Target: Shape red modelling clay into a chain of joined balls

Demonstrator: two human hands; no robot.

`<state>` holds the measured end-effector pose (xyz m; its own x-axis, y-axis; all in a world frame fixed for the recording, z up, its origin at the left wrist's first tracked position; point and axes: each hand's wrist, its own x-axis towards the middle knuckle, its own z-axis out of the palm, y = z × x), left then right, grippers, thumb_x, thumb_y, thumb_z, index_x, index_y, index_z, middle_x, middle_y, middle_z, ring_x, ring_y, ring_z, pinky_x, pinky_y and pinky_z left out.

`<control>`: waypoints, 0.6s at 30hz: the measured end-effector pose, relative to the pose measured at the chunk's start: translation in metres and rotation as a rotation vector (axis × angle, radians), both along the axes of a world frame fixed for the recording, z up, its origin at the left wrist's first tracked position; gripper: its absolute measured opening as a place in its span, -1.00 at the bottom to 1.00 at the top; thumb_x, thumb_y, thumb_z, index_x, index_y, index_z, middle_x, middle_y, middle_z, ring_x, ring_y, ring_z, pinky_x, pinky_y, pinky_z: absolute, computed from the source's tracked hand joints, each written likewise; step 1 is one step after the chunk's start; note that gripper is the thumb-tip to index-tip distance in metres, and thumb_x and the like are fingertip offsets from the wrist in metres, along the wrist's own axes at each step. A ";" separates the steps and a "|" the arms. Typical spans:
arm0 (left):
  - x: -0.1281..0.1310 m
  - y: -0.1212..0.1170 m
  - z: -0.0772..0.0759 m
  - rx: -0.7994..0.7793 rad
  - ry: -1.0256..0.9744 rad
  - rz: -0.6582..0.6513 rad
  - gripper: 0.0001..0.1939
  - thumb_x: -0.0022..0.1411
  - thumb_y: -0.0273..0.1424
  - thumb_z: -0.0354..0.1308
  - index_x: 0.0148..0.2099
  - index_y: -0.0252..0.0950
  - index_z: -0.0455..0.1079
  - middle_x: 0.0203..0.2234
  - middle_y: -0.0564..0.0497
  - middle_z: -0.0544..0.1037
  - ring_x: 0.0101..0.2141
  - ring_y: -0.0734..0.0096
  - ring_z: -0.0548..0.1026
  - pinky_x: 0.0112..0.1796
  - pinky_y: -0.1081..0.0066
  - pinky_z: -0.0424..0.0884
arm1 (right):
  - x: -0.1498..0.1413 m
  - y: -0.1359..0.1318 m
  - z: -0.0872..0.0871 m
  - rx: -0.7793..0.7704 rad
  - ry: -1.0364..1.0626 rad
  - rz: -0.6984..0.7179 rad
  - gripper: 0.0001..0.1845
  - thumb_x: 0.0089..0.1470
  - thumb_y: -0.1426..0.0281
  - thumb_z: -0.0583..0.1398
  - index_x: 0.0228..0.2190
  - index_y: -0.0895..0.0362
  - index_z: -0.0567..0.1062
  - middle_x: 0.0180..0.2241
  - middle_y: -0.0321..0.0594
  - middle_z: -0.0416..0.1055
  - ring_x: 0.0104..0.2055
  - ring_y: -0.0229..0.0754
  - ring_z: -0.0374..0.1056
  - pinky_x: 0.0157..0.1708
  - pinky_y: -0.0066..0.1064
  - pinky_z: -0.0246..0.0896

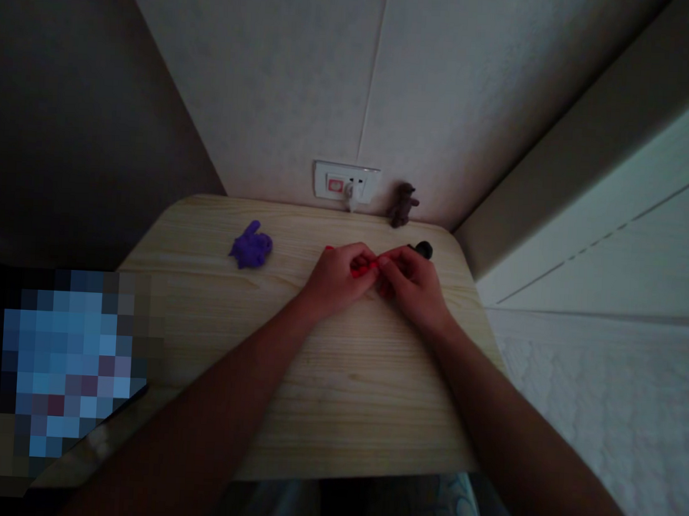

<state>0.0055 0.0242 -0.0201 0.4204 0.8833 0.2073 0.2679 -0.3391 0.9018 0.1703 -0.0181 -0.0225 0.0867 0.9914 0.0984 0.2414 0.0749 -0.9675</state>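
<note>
Close together over the back middle of the wooden table, my left hand [343, 277] and my right hand [413, 281] pinch a soft-looking red piece [362, 270], perhaps modelling clay. The fingertips of both hands nearly meet on it. More red shows under the right fingers, and a bit of red peeks out behind the left hand. My fingers hide most of its shape. Just behind the right hand lies a small round black thing [424, 250], partly covered by that hand.
A purple lumpy figure [251, 246] lies at the left on the table [337, 396]. Against the wall at the back right stands a brown figure [403, 206]. A plug sits in the wall socket [346, 183]. A blurred-out screen [67, 359] is at the left edge.
</note>
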 end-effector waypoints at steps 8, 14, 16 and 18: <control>0.000 0.001 -0.002 -0.025 -0.063 0.009 -0.91 0.21 -0.40 0.29 -0.22 -0.29 0.54 -0.36 0.04 0.67 -0.33 0.46 0.59 -0.24 0.46 0.49 | -0.001 0.000 0.000 0.016 0.035 -0.024 -0.68 0.18 0.08 0.29 -0.25 0.09 0.49 -0.50 -0.34 0.45 -0.58 -0.30 0.34 -0.58 -0.42 0.24; -0.001 0.001 -0.003 -0.030 -0.067 0.009 -0.89 0.21 -0.36 0.30 -0.23 -0.28 0.54 -0.36 0.04 0.67 -0.33 0.46 0.59 -0.25 0.45 0.50 | -0.001 0.000 0.001 0.019 0.069 -0.001 -0.72 0.20 0.13 0.30 -0.30 0.09 0.49 -0.51 -0.35 0.44 -0.58 -0.31 0.34 -0.60 -0.44 0.21; 0.000 0.001 -0.003 -0.035 -0.079 0.013 -0.88 0.20 -0.37 0.30 -0.21 -0.28 0.55 -0.35 0.04 0.67 -0.33 0.46 0.59 -0.24 0.45 0.50 | -0.002 0.000 0.002 0.020 0.093 -0.016 -0.73 0.20 0.14 0.28 -0.30 0.09 0.49 -0.51 -0.36 0.43 -0.59 -0.30 0.34 -0.61 -0.44 0.20; 0.001 0.001 -0.004 -0.041 -0.108 0.015 -0.86 0.20 -0.36 0.30 -0.18 -0.28 0.56 -0.32 0.03 0.68 -0.31 0.47 0.60 -0.23 0.46 0.51 | -0.003 0.001 0.002 0.026 0.118 -0.041 -0.72 0.20 0.13 0.26 -0.29 0.09 0.49 -0.51 -0.36 0.42 -0.61 -0.30 0.34 -0.63 -0.43 0.20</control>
